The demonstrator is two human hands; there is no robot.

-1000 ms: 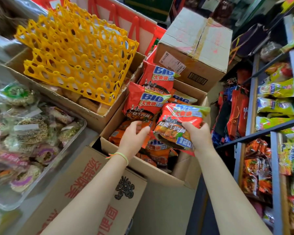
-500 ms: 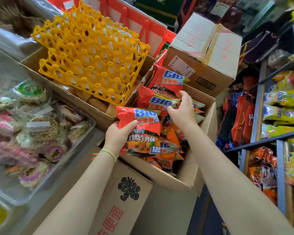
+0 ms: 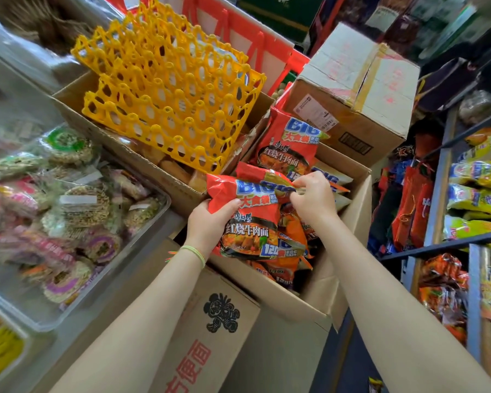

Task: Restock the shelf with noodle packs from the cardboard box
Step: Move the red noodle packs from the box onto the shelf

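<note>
Packs are being gathered over the box: one pack is gripped by the left hand, a second pinched by the right hand; shelving to the box's right probably comes next.

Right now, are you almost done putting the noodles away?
Not yet. The shelf already has packs on it, but I cannot tell which came from this box. The left hand holds one red pack and the right hand pinches another. Many packs remain in the box.
</note>
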